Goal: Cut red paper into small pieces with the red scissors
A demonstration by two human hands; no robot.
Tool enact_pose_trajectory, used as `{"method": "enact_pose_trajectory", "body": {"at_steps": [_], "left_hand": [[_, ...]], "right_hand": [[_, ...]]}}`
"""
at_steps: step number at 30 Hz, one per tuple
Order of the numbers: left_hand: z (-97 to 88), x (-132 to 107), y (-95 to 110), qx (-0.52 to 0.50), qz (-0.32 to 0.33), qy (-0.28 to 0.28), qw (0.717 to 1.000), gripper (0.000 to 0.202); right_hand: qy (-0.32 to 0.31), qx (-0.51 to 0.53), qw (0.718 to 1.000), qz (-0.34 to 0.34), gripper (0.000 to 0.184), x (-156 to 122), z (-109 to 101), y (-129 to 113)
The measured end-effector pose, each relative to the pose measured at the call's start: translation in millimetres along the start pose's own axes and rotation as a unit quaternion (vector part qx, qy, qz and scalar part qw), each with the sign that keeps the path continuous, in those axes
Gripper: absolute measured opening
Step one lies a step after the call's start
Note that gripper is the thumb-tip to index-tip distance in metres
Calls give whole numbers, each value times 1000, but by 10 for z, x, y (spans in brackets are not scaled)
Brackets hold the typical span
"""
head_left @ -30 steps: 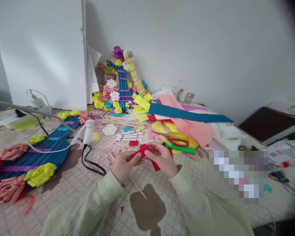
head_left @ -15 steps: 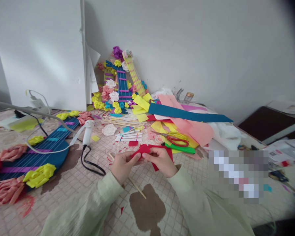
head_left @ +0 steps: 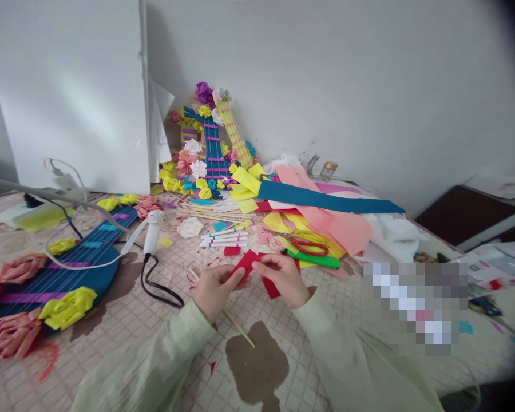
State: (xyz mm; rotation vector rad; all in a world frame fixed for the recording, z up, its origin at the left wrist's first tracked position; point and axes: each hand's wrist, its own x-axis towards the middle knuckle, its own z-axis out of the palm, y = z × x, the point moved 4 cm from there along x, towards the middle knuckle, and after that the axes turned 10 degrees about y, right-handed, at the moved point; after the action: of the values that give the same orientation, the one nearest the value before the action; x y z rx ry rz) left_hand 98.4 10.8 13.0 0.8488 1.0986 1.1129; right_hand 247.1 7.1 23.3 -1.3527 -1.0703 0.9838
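A small piece of red paper (head_left: 246, 264), perhaps crepe paper, is pinched between both hands above the middle of the table. My left hand (head_left: 214, 288) grips its left side between thumb and fingers. At its right edge, my right hand (head_left: 285, 280) has thumb and fingertips closed on the paper. More red paper (head_left: 269, 287) lies behind and below the right hand, partly covered by it. A thin wooden stick (head_left: 240, 328) rests on the table under the left hand, and part of it is hidden.
Scissors (head_left: 309, 244) and a green roll (head_left: 317, 260) lie beyond my right hand. Several markers (head_left: 224, 238) sit ahead. A white glue gun (head_left: 153, 233) stands at left beside a flower-trimmed blue paper guitar (head_left: 81, 260). Coloured paper strips (head_left: 326, 197) are heaped at the back right.
The red paper has tilted, with its upper right edge raised between the hands. My right fingers have shifted slightly along that edge. The left hand has barely moved.
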Motion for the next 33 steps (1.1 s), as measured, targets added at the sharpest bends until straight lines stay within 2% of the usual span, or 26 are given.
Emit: {"method": "enact_pose_trajectory", "body": {"at_steps": [4,7,10,14,19,24,28,33], "left_hand": [[-10,1,-15,4,-1,2,1000,45],[-18,6,-15,3,-6,6,1000,46],[-18,9,-10,5,-6,4,1000,46],[-13,10,-16,8,-4,-3,1000,45],[-11,-5,6,4,-2,-9,1000,44],[-18,-14,-15,32,-11,-26,999,39],[-9,-3,-41,82,14,-36,996,37],[28,-29,-8,71,4,-38,997,34]], "right_hand": [[49,12,999,3,24,26,-48,24],[60,50,997,11,24,30,-55,9],[32,62,997,32,26,13,-27,-23],[-23,8,999,35,24,-23,14,-57],[-28,-15,999,5,22,-24,10,-70],[-59,-9,998,-28,21,-44,44,-87],[-63,-7,998,-31,22,-58,63,-69],[-62,-21,997,-37,21,-61,73,-62]]}}
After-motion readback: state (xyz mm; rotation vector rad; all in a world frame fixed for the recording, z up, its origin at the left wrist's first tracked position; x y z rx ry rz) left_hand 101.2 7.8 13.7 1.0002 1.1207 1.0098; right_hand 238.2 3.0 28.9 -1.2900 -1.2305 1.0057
